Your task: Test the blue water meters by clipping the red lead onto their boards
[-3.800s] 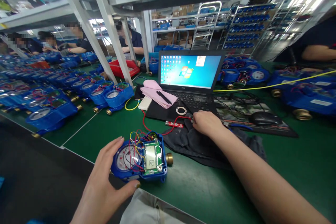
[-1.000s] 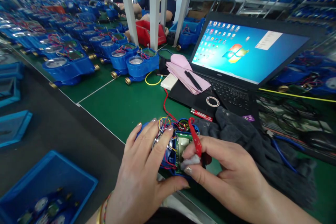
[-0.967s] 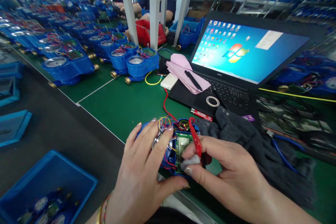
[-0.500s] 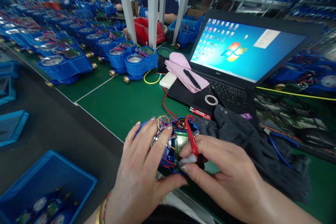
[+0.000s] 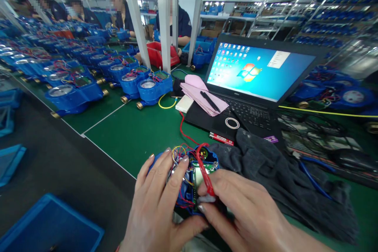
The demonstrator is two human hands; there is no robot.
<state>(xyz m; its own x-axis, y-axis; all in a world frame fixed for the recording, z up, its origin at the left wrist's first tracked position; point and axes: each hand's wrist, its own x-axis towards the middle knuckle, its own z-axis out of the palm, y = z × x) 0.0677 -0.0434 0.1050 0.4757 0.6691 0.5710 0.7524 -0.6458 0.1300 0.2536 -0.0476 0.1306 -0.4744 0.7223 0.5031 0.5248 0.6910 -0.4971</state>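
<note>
In front of me lies a blue water meter [image 5: 186, 193] with its circuit board, small display and loose coloured wires exposed. My left hand [image 5: 161, 201] spans its left side, fingers over the top and thumb along the near edge, gripping it. With thumb and fingers closed, my right hand [image 5: 245, 204] pinches a greyish plug [image 5: 206, 198] at the end of a red cable [image 5: 203, 169], right at the board's edge. The fingers hide where the plug meets the board. The cable's thin red lead runs back to a small white box [image 5: 184, 103].
An open laptop [image 5: 260, 71] stands behind, with a pink cloth [image 5: 201, 94] and pens on it. Dark grey cloth [image 5: 265, 173] lies to the right. Rows of blue meters [image 5: 155, 88] fill the back left. Blue bins [image 5: 53, 224] sit lower left. Co-workers [image 5: 177, 19] sit beyond metal posts.
The camera view has tilted up, so the scene sits lower and more of the background shows. Both hands keep their hold on the meter and the plug.
</note>
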